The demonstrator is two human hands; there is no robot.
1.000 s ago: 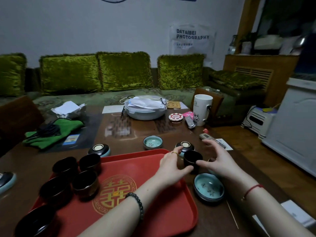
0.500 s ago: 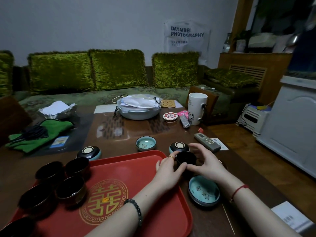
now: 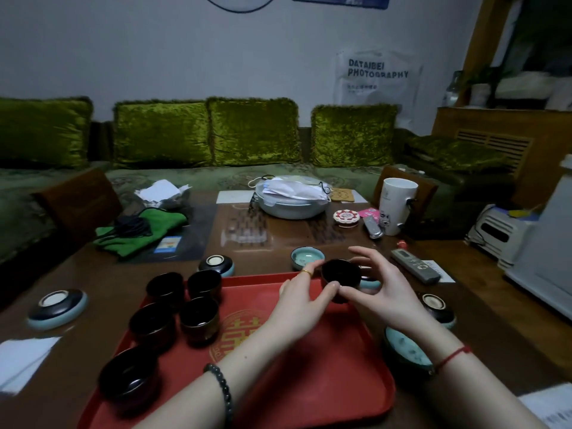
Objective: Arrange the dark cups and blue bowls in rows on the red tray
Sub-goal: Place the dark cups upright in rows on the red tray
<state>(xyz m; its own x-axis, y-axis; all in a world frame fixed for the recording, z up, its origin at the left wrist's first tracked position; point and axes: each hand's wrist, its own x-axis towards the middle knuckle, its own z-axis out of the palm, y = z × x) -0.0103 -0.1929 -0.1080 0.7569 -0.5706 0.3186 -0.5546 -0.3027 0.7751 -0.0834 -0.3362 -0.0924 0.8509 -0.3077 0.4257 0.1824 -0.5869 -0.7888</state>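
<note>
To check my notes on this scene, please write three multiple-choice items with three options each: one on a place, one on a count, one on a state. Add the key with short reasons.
1. On which part of the red tray do the loose dark cups stand?
A) left part
B) middle
C) right part

2. How many dark cups stand there?
A) three
B) five
C) eight

3. How is the sixth cup?
A) upright, held between the left grip and the right grip
B) upside down, untouched
C) lying on its side, untouched

Key:
1. A, since they cluster along the tray's left edge.
2. B, since five separate rims can be counted.
3. A, since its open mouth faces up and both grips pinch it.
</note>
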